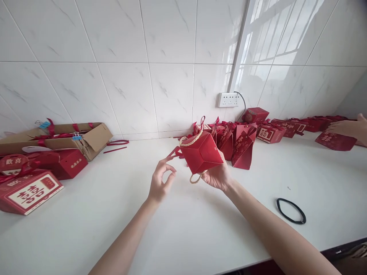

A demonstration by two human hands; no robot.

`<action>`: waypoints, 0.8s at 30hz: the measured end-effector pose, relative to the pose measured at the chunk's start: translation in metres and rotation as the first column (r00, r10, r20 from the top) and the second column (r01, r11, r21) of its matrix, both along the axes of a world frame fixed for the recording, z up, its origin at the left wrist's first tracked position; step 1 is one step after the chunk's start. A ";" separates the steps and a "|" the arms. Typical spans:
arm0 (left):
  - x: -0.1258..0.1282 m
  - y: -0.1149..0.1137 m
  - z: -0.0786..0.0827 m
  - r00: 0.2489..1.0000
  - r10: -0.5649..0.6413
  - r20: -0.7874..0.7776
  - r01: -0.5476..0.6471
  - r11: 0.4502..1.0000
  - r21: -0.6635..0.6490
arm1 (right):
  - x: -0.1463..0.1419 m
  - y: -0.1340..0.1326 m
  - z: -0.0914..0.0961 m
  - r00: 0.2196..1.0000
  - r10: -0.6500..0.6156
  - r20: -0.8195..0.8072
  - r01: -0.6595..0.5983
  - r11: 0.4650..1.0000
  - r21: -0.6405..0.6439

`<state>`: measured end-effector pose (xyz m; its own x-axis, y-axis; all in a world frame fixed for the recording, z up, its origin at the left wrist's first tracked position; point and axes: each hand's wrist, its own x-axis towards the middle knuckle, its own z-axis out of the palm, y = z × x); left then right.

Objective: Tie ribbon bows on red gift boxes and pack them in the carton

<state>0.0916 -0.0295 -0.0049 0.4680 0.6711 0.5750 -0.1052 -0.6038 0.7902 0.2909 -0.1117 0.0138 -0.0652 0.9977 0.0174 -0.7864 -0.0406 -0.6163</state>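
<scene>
My right hand (pixel 218 175) is closed round the lower right side of a red paper gift bag (pixel 200 153), which is tilted so that its folded base faces me. Twisted gold cord handles (pixel 197 178) loop out at its upper left and below it. To the left, my left hand (pixel 162 177) is raised above the table, with its thumb and forefinger curved and apart. A thin dark red ribbon (pixel 174 152) runs from beside the bag to the upper fingers of this hand, seemingly caught between them.
Several red gift bags (pixel 243 147) and boxes (pixel 271 132) stand behind the bag. At the left are a cardboard box (pixel 96 139) with ribbons and clips, and red boxes (pixel 31 191). A black band (pixel 291 211) lies right; another person's hand (pixel 348 128) touches a red package.
</scene>
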 end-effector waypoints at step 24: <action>0.004 0.003 0.006 0.995 0.084 0.056 -0.072 0.977 -0.199 | -0.006 -0.004 -0.011 -0.127 -0.561 0.818 -0.130 0.827 0.547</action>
<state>0.0959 -0.0267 0.0012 0.3765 0.8067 0.4556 -0.1179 -0.4461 0.8872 0.2851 -0.1161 0.0023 -0.1383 0.8611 0.4893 0.7115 0.4300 -0.5557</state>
